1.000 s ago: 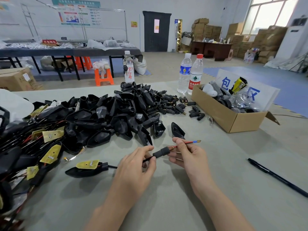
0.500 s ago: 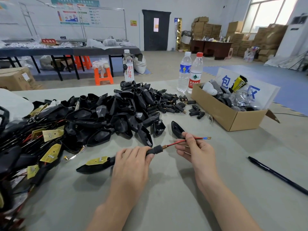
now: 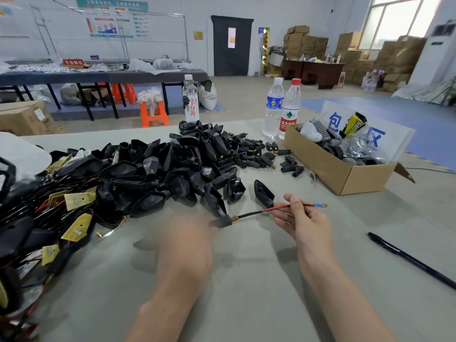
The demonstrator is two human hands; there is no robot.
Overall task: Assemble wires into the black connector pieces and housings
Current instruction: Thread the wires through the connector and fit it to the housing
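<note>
Two hands: right hand [image 3: 309,224] pinches the wire [image 3: 256,213], fingers [image 3: 295,204] curled; left hand [image 3: 183,245] blurred.

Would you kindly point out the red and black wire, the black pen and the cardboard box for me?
red and black wire [image 3: 267,210]: head view, red stretch near its middle.
black pen [image 3: 412,260]: head view, mid-barrel.
cardboard box [image 3: 318,161]: head view, near side wall.

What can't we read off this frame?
Head view only.
- left hand: motion-blurred; its grip on the connector piece is unreadable.
- wire: past the connector piece, hidden under the left hand.
- wire tip: too small to tell terminal type.
- wired housings: cut off by left edge.
</note>
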